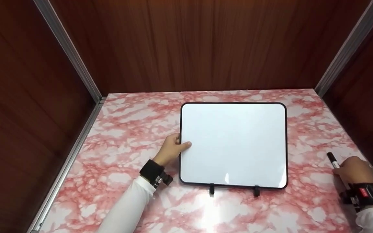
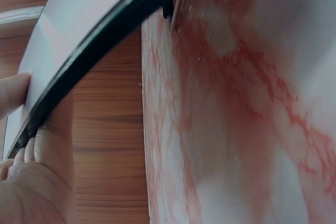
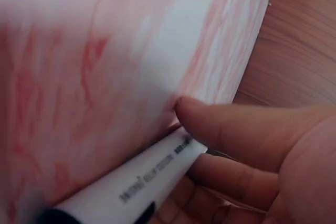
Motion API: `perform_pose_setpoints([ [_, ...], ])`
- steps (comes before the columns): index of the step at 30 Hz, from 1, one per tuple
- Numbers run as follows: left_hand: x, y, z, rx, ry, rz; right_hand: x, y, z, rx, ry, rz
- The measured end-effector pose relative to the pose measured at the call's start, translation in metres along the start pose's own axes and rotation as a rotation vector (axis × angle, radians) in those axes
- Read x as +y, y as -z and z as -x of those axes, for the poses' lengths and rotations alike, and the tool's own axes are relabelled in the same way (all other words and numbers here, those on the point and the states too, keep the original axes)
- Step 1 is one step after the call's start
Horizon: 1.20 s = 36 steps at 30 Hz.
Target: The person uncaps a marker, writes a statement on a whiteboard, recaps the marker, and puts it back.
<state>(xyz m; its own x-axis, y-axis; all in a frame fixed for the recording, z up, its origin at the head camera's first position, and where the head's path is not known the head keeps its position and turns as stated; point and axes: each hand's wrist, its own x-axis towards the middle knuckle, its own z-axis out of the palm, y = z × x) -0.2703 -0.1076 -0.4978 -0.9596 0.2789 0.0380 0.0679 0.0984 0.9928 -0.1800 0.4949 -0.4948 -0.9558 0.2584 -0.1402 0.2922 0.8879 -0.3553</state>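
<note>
A whiteboard (image 1: pixel 233 142) with a thin black frame and rounded corners stands propped on the table, two small black feet (image 1: pixel 212 189) showing under its lower edge. My left hand (image 1: pixel 169 149) grips its left edge, the thumb on the white face and the fingers behind the frame, as the left wrist view also shows. Far to the right, my right hand (image 1: pixel 357 170) holds a marker (image 1: pixel 335 164) with a white barrel and black cap, low over the table. In the right wrist view the marker's printed barrel (image 3: pixel 142 184) lies between thumb and fingers.
The table (image 1: pixel 121 136) has a red and white marbled top. Dark wood panels (image 1: pixel 186 45) enclose its back and sides, with metal strips (image 1: pixel 73 55) at the corners. Each wrist wears a black strap (image 1: pixel 152 170) with a small device.
</note>
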Motion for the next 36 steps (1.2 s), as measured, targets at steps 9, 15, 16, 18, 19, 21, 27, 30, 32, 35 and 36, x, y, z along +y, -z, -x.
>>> perform_pose_setpoints([
  [9,-0.001,-0.001,0.002,0.005,0.001,-0.026,-0.009,-0.008,0.003,0.069,-0.024,-0.026],
  [15,-0.003,-0.002,0.003,0.012,0.000,-0.021,-0.030,-0.002,0.010,0.112,0.069,-0.074],
  [16,-0.003,-0.002,0.003,0.016,-0.001,-0.020,-0.035,-0.001,0.011,0.112,0.092,-0.085],
  [18,-0.004,-0.002,0.004,0.025,0.001,-0.017,-0.044,0.000,0.013,0.117,0.143,-0.110],
  [19,-0.004,-0.002,0.005,0.030,0.002,-0.019,-0.049,0.000,0.014,0.126,0.170,-0.121],
  [21,-0.005,-0.001,0.005,0.043,-0.002,-0.033,-0.060,0.001,0.016,0.170,0.212,-0.134],
  [27,0.000,0.000,0.011,0.169,-0.038,-0.130,-0.092,0.004,0.025,0.359,0.299,-0.175],
  [30,0.006,-0.001,0.016,0.286,-0.095,-0.195,-0.107,0.004,0.034,0.402,0.318,-0.199],
  [32,0.010,-0.003,0.019,0.370,-0.155,-0.229,-0.117,0.003,0.040,0.412,0.322,-0.217],
  [35,0.018,-0.009,0.025,0.442,-0.260,-0.293,-0.131,-0.001,0.049,0.449,0.346,-0.245],
  [36,0.021,-0.011,0.028,0.448,-0.292,-0.316,-0.136,-0.003,0.051,0.463,0.363,-0.260],
])
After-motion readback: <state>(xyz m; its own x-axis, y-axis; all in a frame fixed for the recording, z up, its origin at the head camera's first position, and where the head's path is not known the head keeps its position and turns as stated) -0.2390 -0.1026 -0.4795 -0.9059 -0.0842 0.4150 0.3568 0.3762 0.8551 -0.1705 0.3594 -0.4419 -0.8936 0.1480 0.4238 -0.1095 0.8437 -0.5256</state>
